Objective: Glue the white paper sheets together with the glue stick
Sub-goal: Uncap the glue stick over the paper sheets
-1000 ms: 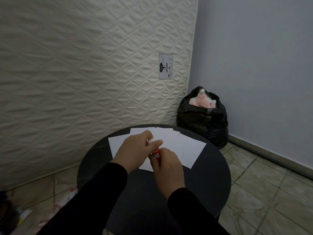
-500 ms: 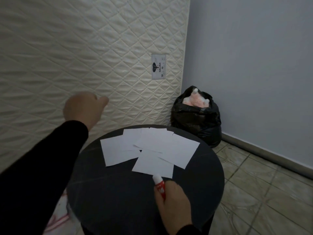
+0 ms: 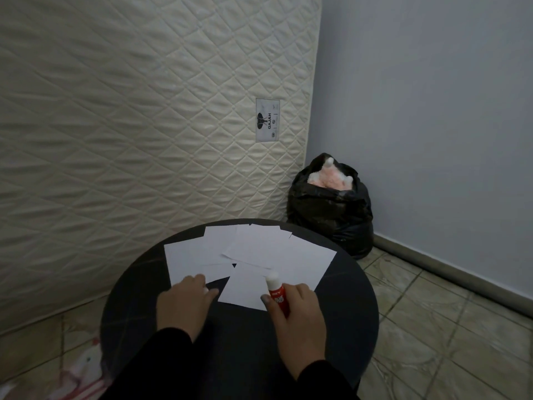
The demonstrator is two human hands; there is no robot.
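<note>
Several white paper sheets (image 3: 259, 248) lie overlapping on the far half of a round black table (image 3: 349, 301). My right hand (image 3: 298, 320) grips a red glue stick (image 3: 276, 291) upright, its white uncapped tip pointing up over the nearest sheet (image 3: 245, 287). My left hand (image 3: 184, 304) lies flat on the table, fingers spread, fingertips touching the near edge of the leftmost sheet (image 3: 184, 258). No cap is visible.
A quilted cream mattress (image 3: 144, 111) leans upright behind the table. A full black rubbish bag (image 3: 331, 209) stands in the corner by the grey wall. Red and white litter (image 3: 83, 368) lies on the tiled floor at the lower left.
My left hand left the glue stick's tip, swung up and out to the left, then came down onto the table by the left sheet. The stick's white tip now shows bare.
</note>
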